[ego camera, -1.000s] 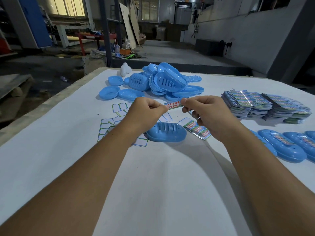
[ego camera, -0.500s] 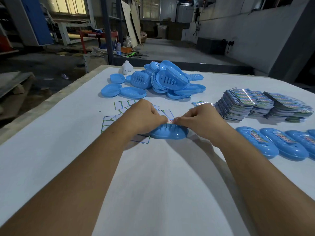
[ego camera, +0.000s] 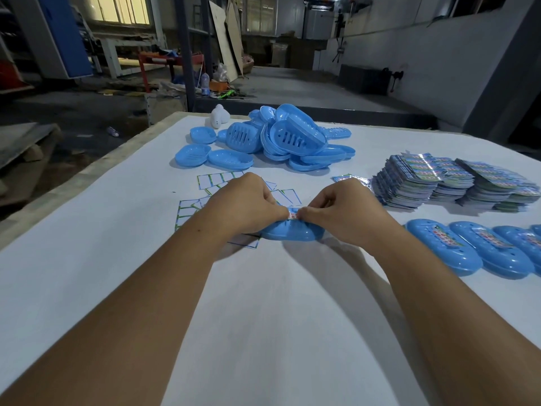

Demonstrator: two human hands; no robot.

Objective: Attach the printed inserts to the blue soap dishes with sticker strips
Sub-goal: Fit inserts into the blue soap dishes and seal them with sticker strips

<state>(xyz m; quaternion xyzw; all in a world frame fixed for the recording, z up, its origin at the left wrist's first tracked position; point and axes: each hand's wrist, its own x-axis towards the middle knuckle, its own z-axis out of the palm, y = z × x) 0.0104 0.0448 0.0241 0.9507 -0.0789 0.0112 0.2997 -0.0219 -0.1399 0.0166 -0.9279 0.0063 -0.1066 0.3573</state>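
Both hands, left (ego camera: 248, 205) and right (ego camera: 336, 209), now lower, fingertips pinched on sticker strip (ego camera: 293, 214) atop blue soap dish (ego camera: 292, 232).

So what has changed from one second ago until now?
Both hands, left and right, brought the sticker strip down from the air onto the soap dish and now press it there. The dish, the pile of dishes and the insert stacks stayed put.
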